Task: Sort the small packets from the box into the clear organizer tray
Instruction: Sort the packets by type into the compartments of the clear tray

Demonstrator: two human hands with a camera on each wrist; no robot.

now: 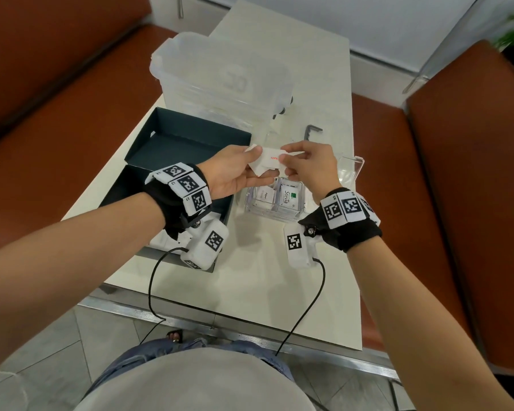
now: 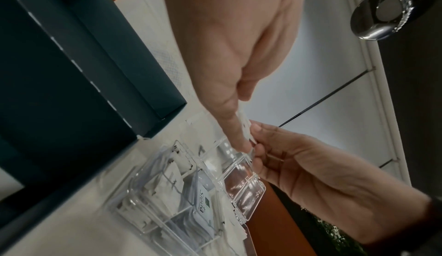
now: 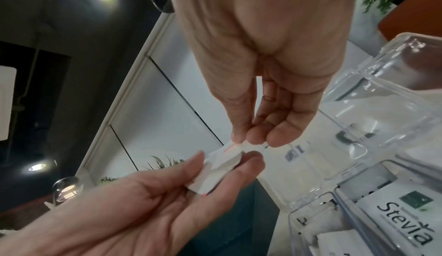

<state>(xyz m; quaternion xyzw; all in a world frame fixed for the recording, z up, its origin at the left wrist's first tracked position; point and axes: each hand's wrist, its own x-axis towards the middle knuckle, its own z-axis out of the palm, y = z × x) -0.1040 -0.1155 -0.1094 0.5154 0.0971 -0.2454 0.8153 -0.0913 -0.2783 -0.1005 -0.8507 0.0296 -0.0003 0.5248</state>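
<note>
Above the clear organizer tray, my left hand holds a few small white packets between thumb and fingers. My right hand pinches the top packet, which has red print, at its right end. In the right wrist view the right hand's fingertips close on that packet's edge while the left hand supports the packets from below. The tray holds white packets, one marked Stevia. The dark box lies open to the left.
A big clear plastic container stands at the back of the white table. An allen key lies behind my right hand, and a clear lid sits right of the tray. Brown benches flank the table.
</note>
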